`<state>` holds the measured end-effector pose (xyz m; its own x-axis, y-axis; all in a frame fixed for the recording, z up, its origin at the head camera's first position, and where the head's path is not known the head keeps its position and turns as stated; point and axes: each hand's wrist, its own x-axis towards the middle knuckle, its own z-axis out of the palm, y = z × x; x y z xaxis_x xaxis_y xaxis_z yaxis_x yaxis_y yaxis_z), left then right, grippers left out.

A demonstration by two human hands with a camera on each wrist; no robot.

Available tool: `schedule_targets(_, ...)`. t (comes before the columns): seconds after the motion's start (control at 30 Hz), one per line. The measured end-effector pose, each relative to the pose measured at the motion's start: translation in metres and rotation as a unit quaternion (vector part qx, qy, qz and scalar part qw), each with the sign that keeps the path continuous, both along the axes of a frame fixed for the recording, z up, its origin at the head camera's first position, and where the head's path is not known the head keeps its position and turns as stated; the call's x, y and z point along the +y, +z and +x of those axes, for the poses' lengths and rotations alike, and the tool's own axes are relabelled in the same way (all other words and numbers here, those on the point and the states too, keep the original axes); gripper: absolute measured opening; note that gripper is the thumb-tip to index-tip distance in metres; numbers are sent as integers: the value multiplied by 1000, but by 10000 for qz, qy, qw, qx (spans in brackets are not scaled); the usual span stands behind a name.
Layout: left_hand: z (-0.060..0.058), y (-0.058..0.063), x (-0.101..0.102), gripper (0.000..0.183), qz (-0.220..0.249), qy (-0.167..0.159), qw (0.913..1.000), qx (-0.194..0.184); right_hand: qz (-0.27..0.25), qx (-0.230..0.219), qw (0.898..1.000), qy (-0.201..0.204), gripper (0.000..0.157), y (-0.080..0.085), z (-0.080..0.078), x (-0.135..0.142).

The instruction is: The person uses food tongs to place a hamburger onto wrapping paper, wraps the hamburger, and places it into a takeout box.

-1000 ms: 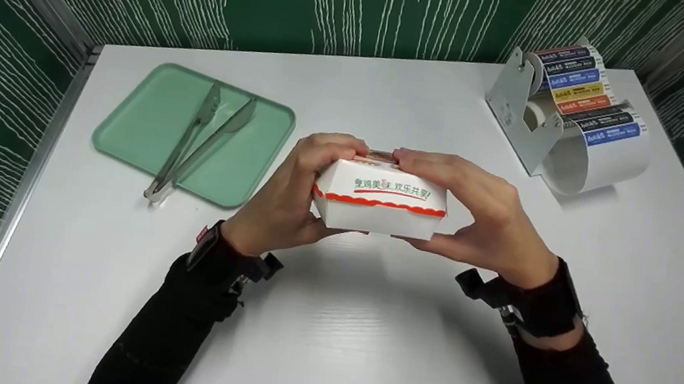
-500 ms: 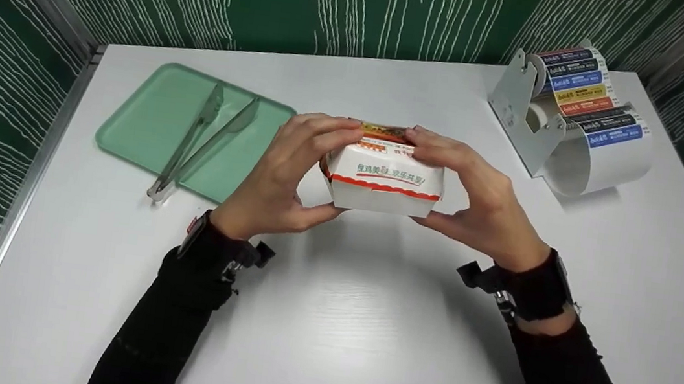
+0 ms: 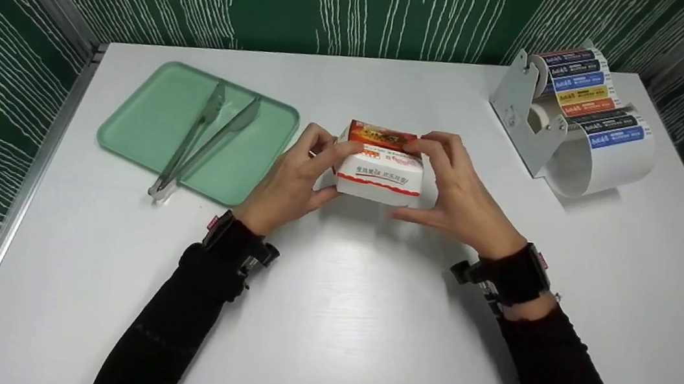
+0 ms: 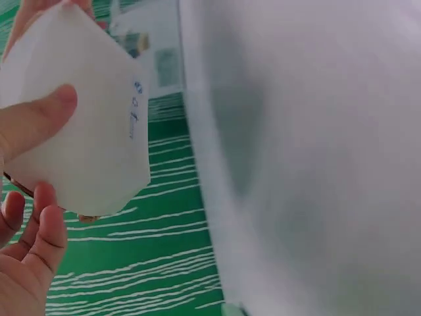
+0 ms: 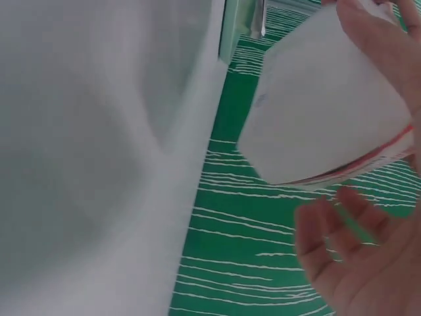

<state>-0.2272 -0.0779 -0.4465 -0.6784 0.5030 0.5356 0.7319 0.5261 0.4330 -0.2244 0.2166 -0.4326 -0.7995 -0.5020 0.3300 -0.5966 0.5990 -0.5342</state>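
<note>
A white burger box [image 3: 379,172] with a red wavy stripe and a food picture on its lid is held up over the table. My left hand [image 3: 304,177] grips its left side, with the thumb [image 4: 46,118] on the pale underside in the left wrist view. On the other side, my right hand [image 3: 456,190] has curled fingertips at the lid's right edge and a thumb beside the lower front edge. Other fingers of that hand [image 5: 368,250] spread apart from the box in the right wrist view, slightly blurred.
A green tray [image 3: 137,108] lies at the left on the white table [image 3: 326,320], with metal tongs [image 3: 191,147] across it and overhanging its front edge. A metal dispenser [image 3: 530,124] with rolls of coloured labels [image 3: 579,94] stands at the back right.
The box first rises away from me and tips to show more of its lid, then turns slightly and shifts left. My right hand's thumb and fingers have spread from its right side.
</note>
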Motion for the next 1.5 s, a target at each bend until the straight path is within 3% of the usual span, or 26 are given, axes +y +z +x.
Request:
schedule_targets(0.2, -2, -12, 1, 68, -417, -60, 9922, -1174, 333, -758, 9965, -149, 91, -15, -4, -3)
schedule_targets(0.33, -3, -11, -2, 67, -549, -182, 9729, -2240, 346, -987, 9944, -145, 82, -19, -7, -3)
schedule_targets(0.47, -5, -9, -6, 47, 52, -156, 9513, -3078, 113, -1261, 9917, -228, 65, -18, -8, -2)
schedule_targets(0.63, -9, -10, -2, 32, 868, 540, 9376, -3323, -478, -1550, 9851, -578, 44, -18, -10, -4)
schedule_targets(0.7, -10, -11, 1, 33, 1038, 858, 9317, -3374, -705, -1643, 9814, -699, 42, -17, -11, -5)
schedule_targets(0.8, -11, -11, 6, 35, 1310, 1089, 9197, -3538, -902, -1787, 9766, -792, 42, -17, -12, -6)
schedule_targets(1.0, -13, -13, 7, 46, 1680, 993, 9047, -3787, -1067, -1961, 9711, -848, 46, -18, -12, -8)
schedule_targets(1.07, -15, -14, 6, 55, 1910, 928, 8878, -4084, -1094, -2004, 9698, -854, 47, -18, -12, -9)
schedule_targets(1.2, -21, -17, 4, 71, 2402, 908, 8422, -4740, -1110, -2104, 9678, -819, 46, -17, -11, -10)
schedule_targets(1.27, -24, -18, 3, 73, 2465, 923, 8286, -4941, -1107, -2120, 9677, -801, 46, -16, -10, -10)
schedule_targets(1.37, -26, -17, 3, 72, 2346, 894, 8207, -5133, -1099, -2119, 9679, -792, 46, -16, -10, -11)
schedule_targets(1.5, -27, -16, 3, 71, 2185, 826, 8174, -5266, -1052, -2127, 9680, -812, 46, -17, -11, -10)
